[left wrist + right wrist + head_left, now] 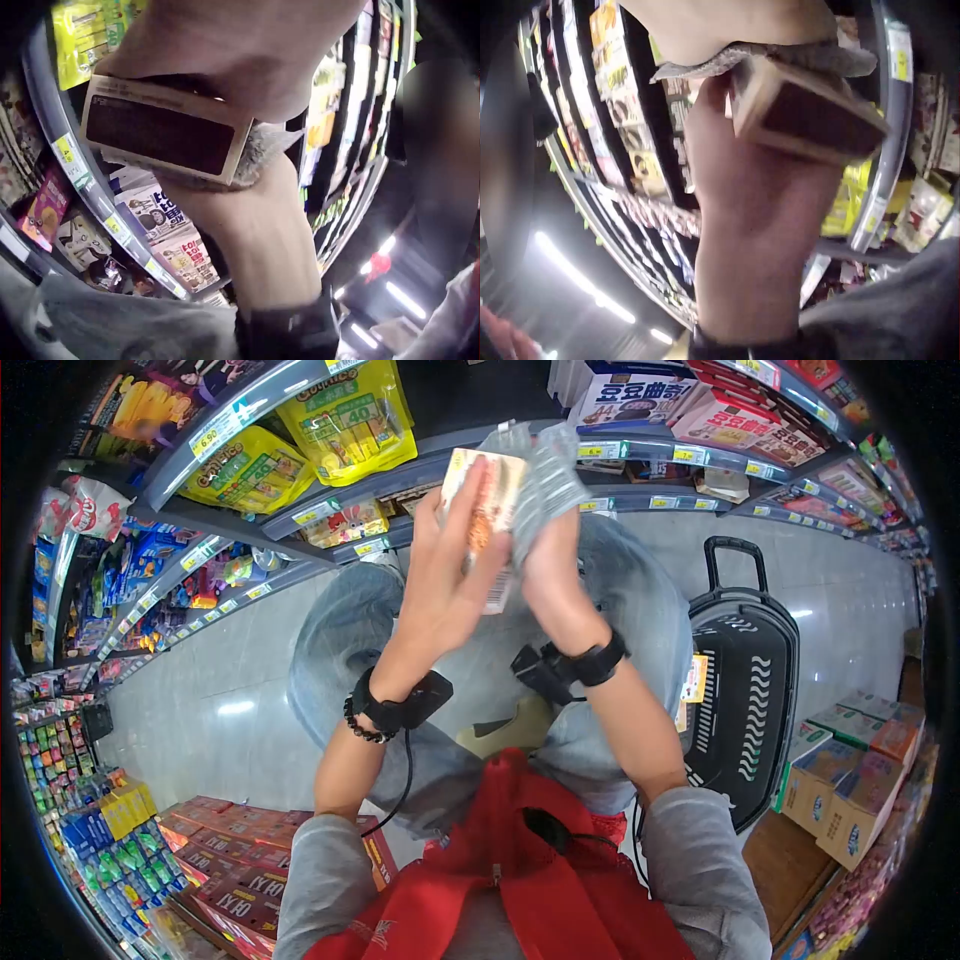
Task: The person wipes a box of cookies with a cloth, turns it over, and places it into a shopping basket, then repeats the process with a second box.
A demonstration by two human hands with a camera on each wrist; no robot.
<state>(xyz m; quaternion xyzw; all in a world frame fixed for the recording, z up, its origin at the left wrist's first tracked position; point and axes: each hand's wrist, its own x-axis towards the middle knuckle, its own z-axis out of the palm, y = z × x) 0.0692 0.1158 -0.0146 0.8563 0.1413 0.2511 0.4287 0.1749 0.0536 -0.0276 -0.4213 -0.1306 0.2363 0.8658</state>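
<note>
My left hand point(445, 575) grips a small cream carton point(508, 482) with orange print, raised in front of the lower shelves. In the left wrist view the same carton point(165, 133) turns a long dark panel toward the camera. My right hand point(553, 575) holds a grey striped cloth point(553, 482) against the carton's side. From the right wrist, the cloth point(802, 57) lies between the right palm and the carton point(817, 120). The right fingers are mostly hidden behind the cloth, and motion blurs both hands.
Shelves ahead carry yellow snack pouches point(350, 420) on the left and biscuit boxes point(640, 395) on the right. A black shopping basket point(745, 690) with a raised handle stands on the floor at my right. Stacked cartons point(850, 780) and red boxes point(235, 870) are nearby.
</note>
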